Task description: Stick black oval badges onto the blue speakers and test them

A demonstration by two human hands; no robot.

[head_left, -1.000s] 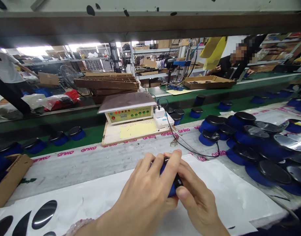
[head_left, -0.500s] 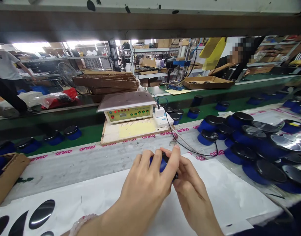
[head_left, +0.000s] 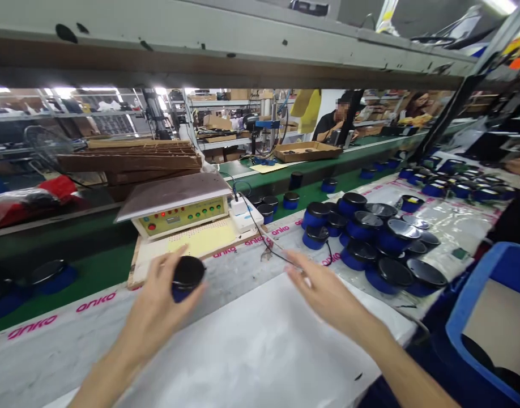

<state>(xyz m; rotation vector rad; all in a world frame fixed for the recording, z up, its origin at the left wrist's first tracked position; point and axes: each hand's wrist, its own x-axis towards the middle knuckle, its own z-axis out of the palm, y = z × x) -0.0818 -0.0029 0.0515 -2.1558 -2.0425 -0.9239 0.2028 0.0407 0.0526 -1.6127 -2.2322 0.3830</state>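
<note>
My left hand [head_left: 158,297] is wrapped round a round blue case with a glossy black top [head_left: 189,273], holding it upright at the near side of the bench. Its fingers are at the far left side and the thumb at the right. My right hand [head_left: 322,286] holds nothing. Its fingers stretch forward over the edge of the white sheet [head_left: 247,340], close to a black cable. Beyond that hand stands a pile of similar blue cases with black tops [head_left: 362,249], some stacked on others.
A control box with green buttons [head_left: 183,218] sits on a board at the back, beside a white power strip [head_left: 246,220]. A green conveyor [head_left: 238,170] carries more cases. To the right stands a blue bin [head_left: 455,323]. Across the conveyor sits a person [head_left: 328,126]; an overhead beam crosses above.
My hands have parted. The left has moved left with the blue case; the right has let go and reaches towards the pile. The view has turned right.
</note>
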